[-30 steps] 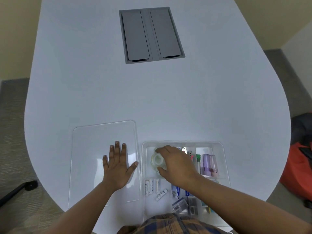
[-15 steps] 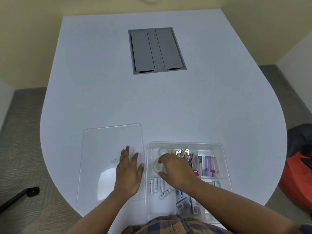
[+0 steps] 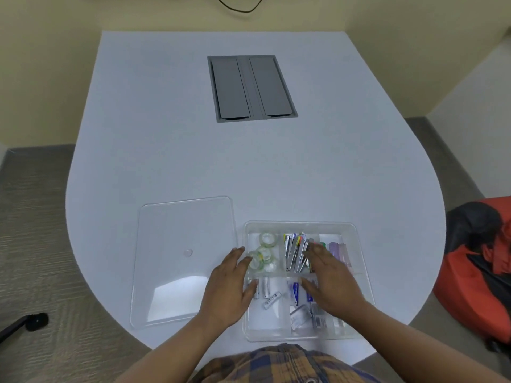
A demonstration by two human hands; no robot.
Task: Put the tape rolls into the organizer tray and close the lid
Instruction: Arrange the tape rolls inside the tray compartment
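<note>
Left hand (image 3: 228,288) flat, fingers spread, empty, over left rim of clear plastic compartmented organizer tray (image 3: 300,225). Right hand (image 3: 329,277) flat, empty, above tray middle. Clear tape rolls (image 3: 264,255) in far-left compartment. Transparent flat lid (image 3: 179,244) on white table (image 3: 166,134), just left of tray.

White bench (image 3: 171,150) with a rounded near edge. Grey cable hatch (image 3: 252,88) set flush in the far middle (two flaps, both shut). Black cable (image 3: 237,6) hangs on the yellow wall (image 3: 47,64) behind. Grey carpet (image 3: 33,244) both sides. Red-and-black bag (image 3: 481,272) on the floor at right. Black chair foot (image 3: 30,322) at lower left.
</note>
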